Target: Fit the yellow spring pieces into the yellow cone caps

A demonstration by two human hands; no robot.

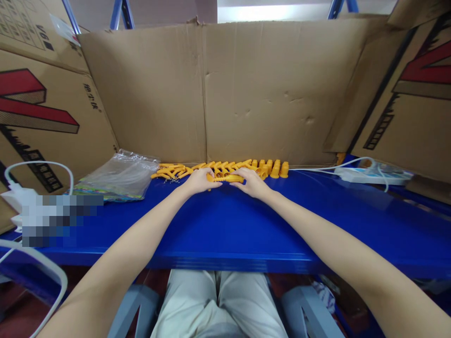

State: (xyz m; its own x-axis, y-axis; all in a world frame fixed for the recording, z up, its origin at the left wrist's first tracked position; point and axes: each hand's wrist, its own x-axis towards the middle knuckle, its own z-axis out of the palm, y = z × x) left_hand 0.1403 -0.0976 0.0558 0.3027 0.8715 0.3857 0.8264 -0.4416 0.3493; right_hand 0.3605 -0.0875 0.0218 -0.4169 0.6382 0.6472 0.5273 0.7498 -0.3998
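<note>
Both my hands reach to the far side of a blue table [229, 225]. My left hand [199, 181] and my right hand [251, 181] are closed on the two ends of one orange plastic part [227, 178] held just above the tabletop. Behind them a row of several orange Y-shaped parts [183, 170] lies along the cardboard wall. To the right of that row stand several small orange cone-shaped caps [275, 168].
A cardboard wall [225, 89] closes the back, with printed boxes at both sides. A clear plastic bag [120, 176] lies at the left. A white power strip [369, 176] with a cable sits at the right. White cables and a plug [16, 192] are at far left.
</note>
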